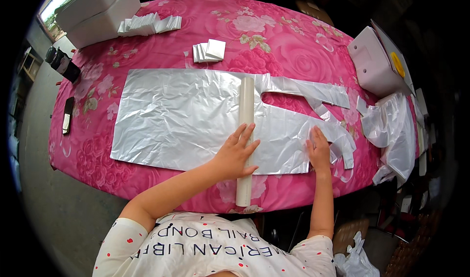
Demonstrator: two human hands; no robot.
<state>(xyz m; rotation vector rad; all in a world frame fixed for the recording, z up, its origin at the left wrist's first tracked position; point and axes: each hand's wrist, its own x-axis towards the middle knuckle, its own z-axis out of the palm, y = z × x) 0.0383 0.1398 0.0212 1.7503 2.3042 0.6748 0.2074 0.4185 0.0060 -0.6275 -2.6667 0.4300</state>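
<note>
A thin, silvery-white plastic apron (pixel 171 120) lies spread flat and creased, its neck loop and straps toward the right. Across it, roughly at right angles to its length, rests a pale beige pipe (pixel 246 101); the near end of the pipe reaches past the apron onto the tablecloth. My left hand (pixel 236 152) lies over the pipe with its fingers spread, not wrapped round it. Palm down, my right hand (pixel 319 150) rests at the right part of the apron, near the straps, fingers stretched out.
A pink floral tablecloth (pixel 93 172) covers the table. Folded silvery-white packets stand in a small stack (pixel 209 51) and a long row (pixel 147 25) beside a white foam box (pixel 100 15). Loose plastic sheets (pixel 391 130) hang at the right edge; a black bottle (pixel 62 64) and phone (pixel 68 115) sit left.
</note>
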